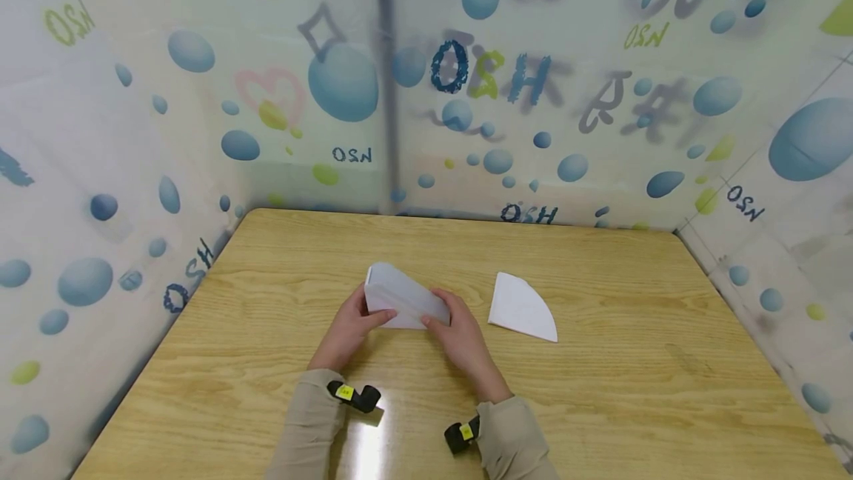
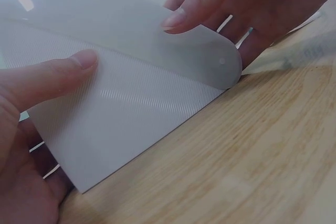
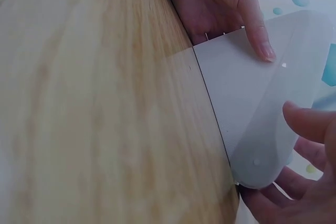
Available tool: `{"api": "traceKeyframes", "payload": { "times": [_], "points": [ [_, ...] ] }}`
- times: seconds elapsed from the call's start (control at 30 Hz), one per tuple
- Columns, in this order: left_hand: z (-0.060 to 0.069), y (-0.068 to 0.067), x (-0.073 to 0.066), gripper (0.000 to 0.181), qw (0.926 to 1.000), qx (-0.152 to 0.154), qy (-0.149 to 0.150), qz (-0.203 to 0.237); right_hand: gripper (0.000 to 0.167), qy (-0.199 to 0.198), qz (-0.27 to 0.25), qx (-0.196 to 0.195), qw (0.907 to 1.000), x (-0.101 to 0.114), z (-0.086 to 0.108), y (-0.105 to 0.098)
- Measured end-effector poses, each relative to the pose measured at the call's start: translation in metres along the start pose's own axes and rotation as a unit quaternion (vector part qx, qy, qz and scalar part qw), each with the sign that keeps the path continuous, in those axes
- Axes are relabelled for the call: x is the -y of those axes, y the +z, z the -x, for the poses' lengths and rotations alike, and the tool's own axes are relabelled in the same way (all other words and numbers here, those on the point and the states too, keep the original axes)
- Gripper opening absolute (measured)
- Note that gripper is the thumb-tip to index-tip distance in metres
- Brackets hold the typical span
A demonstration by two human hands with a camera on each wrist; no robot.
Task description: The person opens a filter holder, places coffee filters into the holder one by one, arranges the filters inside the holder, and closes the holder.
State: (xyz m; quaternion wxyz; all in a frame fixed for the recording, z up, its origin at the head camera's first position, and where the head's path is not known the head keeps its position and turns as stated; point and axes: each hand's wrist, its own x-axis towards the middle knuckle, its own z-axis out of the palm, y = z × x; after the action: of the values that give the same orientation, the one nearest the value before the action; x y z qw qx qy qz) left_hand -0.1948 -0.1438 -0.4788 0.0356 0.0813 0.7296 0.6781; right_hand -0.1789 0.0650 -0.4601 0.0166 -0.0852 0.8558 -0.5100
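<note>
Both hands hold a white case-like object [image 1: 408,302] just above or on the table, its exact kind unclear. It has a smooth grey-white strip [image 2: 131,32] with a rounded end and a small round dot, beside a finely ridged white panel [image 2: 131,114] with a square corner. My left hand [image 1: 349,326] grips the left end, thumb on the ridged panel and fingers behind. My right hand [image 1: 463,335] holds the rounded end, thumb over the strip, fingers behind. Right of the hands lies a flat white quarter-circle piece [image 1: 523,308].
The wooden table [image 1: 640,376] extends all around the hands. Patterned curtain-like walls [image 1: 566,95] with blue and green dots stand behind it and at both sides. Black wrist cameras [image 1: 360,397] sit over beige sleeves [image 1: 306,421].
</note>
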Motion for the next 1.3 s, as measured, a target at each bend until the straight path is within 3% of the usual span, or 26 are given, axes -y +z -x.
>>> {"api": "traceKeyframes", "payload": {
  "times": [0.6,0.97,1.3],
  "points": [
    [0.000,0.000,-0.001,0.053,1.0000,0.002,-0.001,-0.004,0.059,0.028,-0.053,-0.006,0.9982,-0.001,-0.002,-0.001],
    [0.009,0.004,-0.026,0.045,0.9999,0.004,-0.015,0.000,0.063,0.049,-0.080,-0.010,0.9955,-0.002,-0.003,-0.002],
    [0.009,0.004,-0.027,0.043,0.9998,-0.003,-0.017,-0.010,0.064,0.037,-0.105,-0.009,0.9937,-0.001,-0.004,-0.007]
  ]
}}
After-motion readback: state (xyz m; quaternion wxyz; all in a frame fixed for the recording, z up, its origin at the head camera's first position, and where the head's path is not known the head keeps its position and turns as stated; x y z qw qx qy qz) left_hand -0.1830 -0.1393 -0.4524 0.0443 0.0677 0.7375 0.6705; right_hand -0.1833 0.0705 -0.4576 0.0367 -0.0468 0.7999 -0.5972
